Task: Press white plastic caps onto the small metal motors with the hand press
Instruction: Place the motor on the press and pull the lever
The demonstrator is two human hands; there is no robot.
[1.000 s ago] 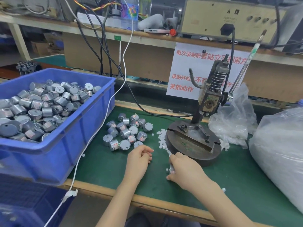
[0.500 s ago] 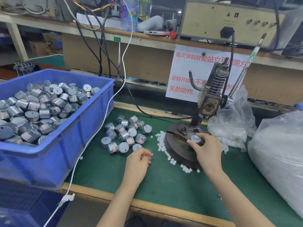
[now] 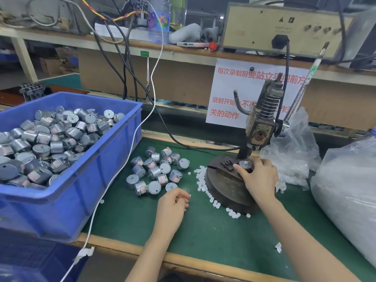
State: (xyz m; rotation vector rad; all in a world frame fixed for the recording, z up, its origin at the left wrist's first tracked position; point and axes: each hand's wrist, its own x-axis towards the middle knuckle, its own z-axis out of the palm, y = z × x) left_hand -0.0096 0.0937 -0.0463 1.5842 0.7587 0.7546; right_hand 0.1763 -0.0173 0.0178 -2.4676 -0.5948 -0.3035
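The hand press (image 3: 258,127) stands on a round dark base (image 3: 225,186) on the green mat. My right hand (image 3: 259,178) grips a small metal motor (image 3: 245,165) with a white cap on its top, holding it on the base under the ram. My left hand (image 3: 173,204) rests on the mat with loosely curled fingers beside a few white caps; whether it holds one is unclear. Loose white caps (image 3: 203,184) ring the base's left and front edge. A pile of motors (image 3: 156,169) lies left of the press.
A blue bin (image 3: 81,180) full of motors sits at the left. Plastic bags (image 3: 345,190) stand right of the press, another (image 3: 293,151) behind it. The press lever (image 3: 305,82) slants up to the right. A white cable (image 3: 130,151) crosses the mat's left side.
My right hand moved from the mat's front up onto the press base carrying a motor, and has now shifted it further under the ram. My left hand has stayed in place.
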